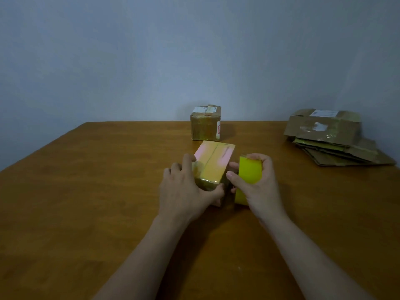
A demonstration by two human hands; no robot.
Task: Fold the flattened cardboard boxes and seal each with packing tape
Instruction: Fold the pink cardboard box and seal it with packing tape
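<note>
Your right hand (257,187) is curled round the yellow tape roll (250,171). Just left of it, your left hand (186,189) grips the box (214,161) at its near end, probably to steady it for taping. Beyond both hands stands a sealed box (205,124). Flattened boxes (333,144) wait far right.

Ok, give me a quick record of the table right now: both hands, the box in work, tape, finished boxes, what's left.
left hand: grips the small box at its near end
right hand: holds the yellow tape roll, just right of that box
small box: folded, top looks glossy with tape
sealed box: stands at the far edge of the table, untouched
flattened boxes: pile at far right, not yet folded
</note>
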